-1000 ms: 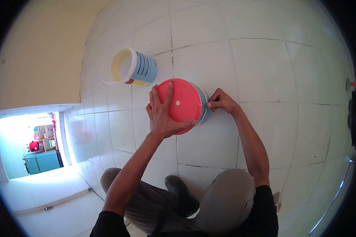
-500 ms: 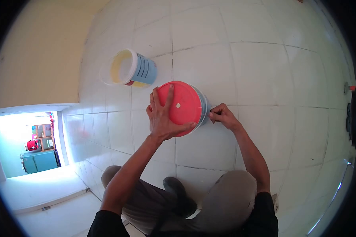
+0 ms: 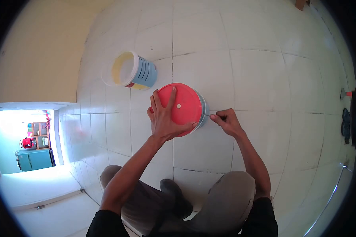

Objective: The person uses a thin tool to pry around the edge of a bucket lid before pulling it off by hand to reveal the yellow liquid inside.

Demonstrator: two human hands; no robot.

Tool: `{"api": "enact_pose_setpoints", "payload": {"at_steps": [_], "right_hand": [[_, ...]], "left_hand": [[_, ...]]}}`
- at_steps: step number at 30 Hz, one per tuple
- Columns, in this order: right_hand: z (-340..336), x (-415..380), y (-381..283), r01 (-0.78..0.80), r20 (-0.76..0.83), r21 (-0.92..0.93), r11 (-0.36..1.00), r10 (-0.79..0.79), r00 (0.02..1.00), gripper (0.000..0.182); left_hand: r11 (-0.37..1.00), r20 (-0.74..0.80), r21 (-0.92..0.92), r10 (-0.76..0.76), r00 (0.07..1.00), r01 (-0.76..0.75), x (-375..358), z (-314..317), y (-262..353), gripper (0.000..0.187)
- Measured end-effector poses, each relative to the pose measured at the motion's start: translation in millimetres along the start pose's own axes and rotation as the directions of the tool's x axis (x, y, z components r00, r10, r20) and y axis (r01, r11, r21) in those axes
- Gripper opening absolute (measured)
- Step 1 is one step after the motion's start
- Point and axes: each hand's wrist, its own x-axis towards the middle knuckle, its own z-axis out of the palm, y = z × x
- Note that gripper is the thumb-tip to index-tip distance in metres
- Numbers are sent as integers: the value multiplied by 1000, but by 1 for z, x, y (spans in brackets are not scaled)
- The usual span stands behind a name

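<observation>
A bucket [image 3: 203, 120] with a red lid [image 3: 184, 103] stands on the tiled floor in front of me. My left hand [image 3: 162, 120] lies on the lid with its fingers spread, the thumb near the lid's lower right edge. Just right of the bucket, my right hand [image 3: 226, 120] pinches a thin dark wire-like piece [image 3: 207, 115] that reaches to the bucket's side. Whether its far end is fixed to the bucket cannot be made out.
An open blue and white bucket [image 3: 147, 74] with yellowish inner walls stands at the upper left. Through a doorway at the left a teal cabinet [image 3: 35, 159] shows. Dark objects [image 3: 346, 120] lie by the right edge.
My right hand has drawn slightly away from the bucket to the right, and more of the thin piece shows. My left hand stays spread on the lid.
</observation>
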Motion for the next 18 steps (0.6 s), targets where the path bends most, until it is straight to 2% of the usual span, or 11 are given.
{"api": "enact_pose_setpoints", "payload": {"at_steps": [1, 4, 10, 13, 16, 18], "right_hand": [[1, 6, 13, 12, 60, 121, 993, -20, 998, 56], [-4, 29, 24, 67, 174, 238, 969, -111, 978, 55], [-23, 40, -1, 65, 278, 92, 994, -89, 957, 59], [-42, 32, -35, -14, 215, -328, 944, 89, 973, 61], [-39, 16, -96, -146, 68, -557, 818, 220, 973, 62], [-34, 10, -110, -218, 12, -630, 745, 290, 957, 61]], "left_hand": [[1000, 21, 2, -6, 1000, 6, -2, 0, -1, 139], [1000, 16, 15, 0, 1000, -1, -2, 2, -2, 140], [1000, 22, 15, -21, 1000, 21, -1, -4, 4, 139], [999, 22, 31, -24, 999, 24, -2, -4, 4, 138], [1000, 3, 16, 1, 1000, -1, -2, -1, 1, 137], [1000, 12, -13, -2, 1000, 2, 0, -4, 1, 137]]}}
